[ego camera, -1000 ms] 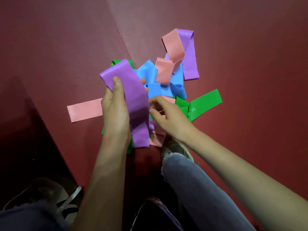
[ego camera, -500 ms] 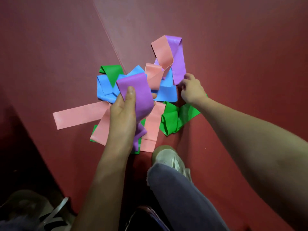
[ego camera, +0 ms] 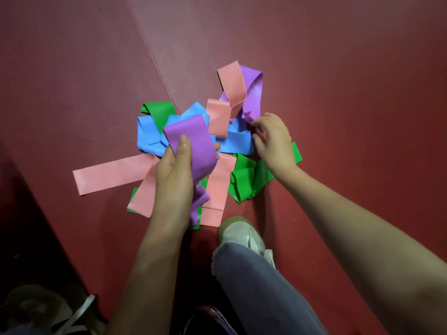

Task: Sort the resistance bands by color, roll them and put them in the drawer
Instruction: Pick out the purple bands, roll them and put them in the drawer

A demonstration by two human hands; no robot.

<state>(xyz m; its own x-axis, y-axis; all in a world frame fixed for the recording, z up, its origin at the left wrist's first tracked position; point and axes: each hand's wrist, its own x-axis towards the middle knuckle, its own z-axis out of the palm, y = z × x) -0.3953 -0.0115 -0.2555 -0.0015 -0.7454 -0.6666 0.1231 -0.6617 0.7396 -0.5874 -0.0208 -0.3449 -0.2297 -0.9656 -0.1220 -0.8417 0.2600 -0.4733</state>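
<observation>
Gripped in left hand (ego camera: pixel 174 175) above pile (ego camera: pixel 238 143): purple band (ego camera: pixel 193 143) (colour group); right hand (ego camera: pixel 274 141) curled by second purple band (ego camera: pixel 253 93), grip indeterminate.

The left hand (ego camera: pixel 174 182) hides the middle of the purple band (ego camera: pixel 193 143) it grips. A green band (ego camera: pixel 132 204) shows only corners beneath pink bands (ego camera: pixel 111 174). Whether the right hand (ego camera: pixel 274 145) pinches the far purple band (ego camera: pixel 254 93) is unclear. A blurred shoe (ego camera: pixel 36 308) is cropped.

Purple band (ego camera: pixel 193 146), pink band (ego camera: pixel 108 175), blue band (ego camera: pixel 239 143), green band (ego camera: pixel 244 182); dark-red floor (ego camera: pixel 338 93)
</observation>
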